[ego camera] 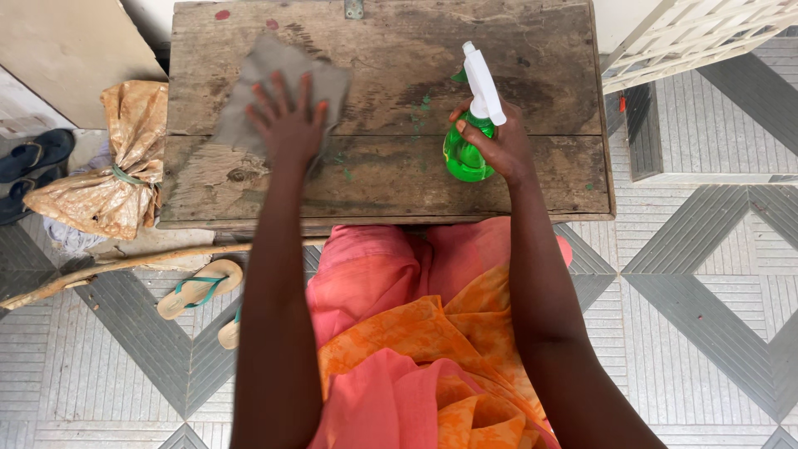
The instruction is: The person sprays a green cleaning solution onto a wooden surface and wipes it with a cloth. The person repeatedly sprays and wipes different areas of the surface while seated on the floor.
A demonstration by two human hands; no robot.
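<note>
Head view shows the left hand spread flat on a grey cloth at the far left of the wooden counter, the right hand gripping a green spray bottle standing mid-right, with green droplets between them apparently unwiped.

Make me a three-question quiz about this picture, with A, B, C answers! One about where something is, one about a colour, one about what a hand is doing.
1. Where is the cloth?
A. on the floor
B. on the wooden table
C. on the lap

2. What colour is the spray bottle?
A. green
B. blue
C. red

3. What is the right hand doing?
A. lying flat on the cloth
B. resting empty
C. gripping the bottle

Answers:
1 B: the cloth lies on the tabletop under the left hand.
2 A: its body is bright green, with a white spray head.
3 C: its fingers wrap round the upright bottle.
</note>
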